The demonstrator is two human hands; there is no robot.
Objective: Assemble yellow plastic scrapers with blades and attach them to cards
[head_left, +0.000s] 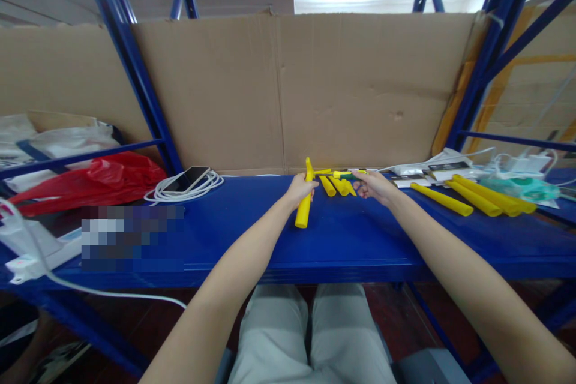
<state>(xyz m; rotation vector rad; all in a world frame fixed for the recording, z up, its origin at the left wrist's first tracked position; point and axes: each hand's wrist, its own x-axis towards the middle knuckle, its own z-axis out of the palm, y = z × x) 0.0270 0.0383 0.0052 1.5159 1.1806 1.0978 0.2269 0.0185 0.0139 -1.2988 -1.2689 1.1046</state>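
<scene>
My left hand (299, 189) is closed around a yellow tube-shaped piece (303, 213), held nearly upright over the blue shelf with its wide round end down. A narrower shaped tip rises above the fingers. In my right hand (376, 187) is a screwdriver (342, 174) with a yellow and green handle, gripped near its rear end. Its thin shaft points left at the upper part of the yellow piece. Whether the tip touches the piece cannot be made out. Just behind and between both hands, several yellow pieces (327, 186) lie on the shelf.
To the right lie more yellow tubes (443, 200) beside white packets (447, 169) and a green plastic bag (522, 188). On the left are a phone (189, 180) on coiled white cable (215, 179) and a red bag (108, 180). Cardboard (216, 96) stands behind the blue shelf (243, 216).
</scene>
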